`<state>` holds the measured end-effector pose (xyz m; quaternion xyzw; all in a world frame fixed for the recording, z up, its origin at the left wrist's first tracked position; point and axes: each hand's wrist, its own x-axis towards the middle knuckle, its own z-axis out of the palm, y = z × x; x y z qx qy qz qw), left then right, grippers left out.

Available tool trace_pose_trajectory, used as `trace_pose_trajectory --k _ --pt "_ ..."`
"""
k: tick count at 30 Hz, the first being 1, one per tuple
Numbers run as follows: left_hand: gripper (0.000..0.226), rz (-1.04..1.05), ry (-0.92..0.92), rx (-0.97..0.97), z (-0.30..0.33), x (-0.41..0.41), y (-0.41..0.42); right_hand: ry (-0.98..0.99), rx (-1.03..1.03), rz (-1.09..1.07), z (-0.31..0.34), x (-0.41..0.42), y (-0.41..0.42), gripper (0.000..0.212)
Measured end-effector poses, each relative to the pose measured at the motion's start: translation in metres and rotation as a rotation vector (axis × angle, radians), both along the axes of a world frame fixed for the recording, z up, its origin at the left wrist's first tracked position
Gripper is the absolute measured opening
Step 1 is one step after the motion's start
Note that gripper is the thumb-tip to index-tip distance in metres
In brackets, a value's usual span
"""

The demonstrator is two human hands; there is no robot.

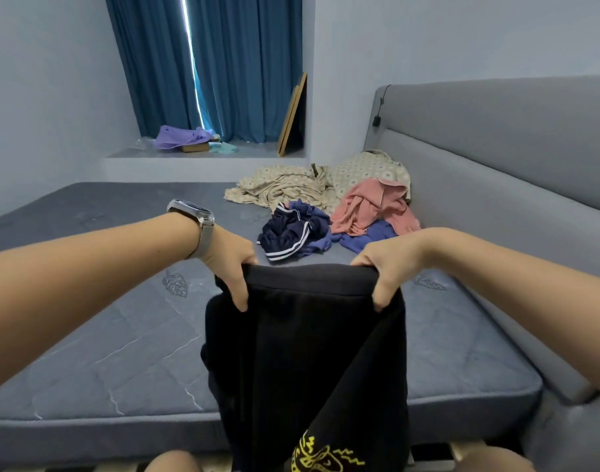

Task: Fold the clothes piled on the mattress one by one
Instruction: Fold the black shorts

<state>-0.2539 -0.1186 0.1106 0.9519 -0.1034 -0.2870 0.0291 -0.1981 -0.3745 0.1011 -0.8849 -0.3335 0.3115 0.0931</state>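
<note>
A black garment [308, 352] with a yellow print near its lower end hangs in front of me over the near edge of the grey mattress [104, 352]. My left hand [232, 267] grips its top edge on the left, and my right hand [383, 270] grips the top edge on the right, so the cloth is stretched between them. Farther back on the mattress lies the pile: navy shorts with white stripes [288, 233], a pink garment [373, 206], a blue-purple piece [366, 238] and a beige patterned cloth [308, 182].
A grey padded headboard [496, 158] runs along the right side. Behind the mattress a low ledge [203, 158] below blue curtains [223, 63] holds a purple cloth and small items. A wooden frame [293, 114] leans in the corner there.
</note>
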Motion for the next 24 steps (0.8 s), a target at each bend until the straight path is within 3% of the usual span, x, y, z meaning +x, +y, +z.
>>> trace_pose_trajectory --k 3,6,8,10,12,15,19,22,24 --pt "0.021 0.041 0.057 -0.027 -0.011 -0.006 0.006 -0.237 -0.031 -0.034 -0.003 0.014 -0.024 0.022" --pt "0.014 0.101 0.045 -0.305 -0.029 -0.015 0.02 -0.48 0.047 -0.118 -0.013 0.022 -0.046 0.017" --pt "0.014 0.12 -0.018 -0.405 -0.032 -0.022 0.03 -0.51 0.104 -0.165 -0.016 0.023 -0.059 0.02" --pt "0.022 0.096 -0.145 -0.301 -0.025 -0.026 0.043 -0.496 0.086 -0.182 -0.019 0.022 -0.069 0.02" --pt "0.026 0.017 -0.317 -0.046 -0.011 -0.027 0.055 -0.549 0.019 -0.187 -0.022 0.021 -0.075 0.025" --pt "0.024 -0.047 -0.583 0.32 0.026 -0.03 0.067 -0.795 0.026 -0.217 -0.017 0.019 -0.076 0.035" --pt "0.032 0.029 -0.938 0.588 0.082 -0.032 0.079 -1.129 0.098 -0.196 0.014 0.011 -0.069 0.037" --pt "0.025 0.065 -0.973 0.667 0.108 -0.031 0.083 -1.115 0.253 -0.209 0.041 0.015 -0.066 0.015" --pt "0.017 0.076 -0.957 0.697 0.115 -0.031 0.082 -1.05 0.232 -0.202 0.057 0.024 -0.068 0.006"
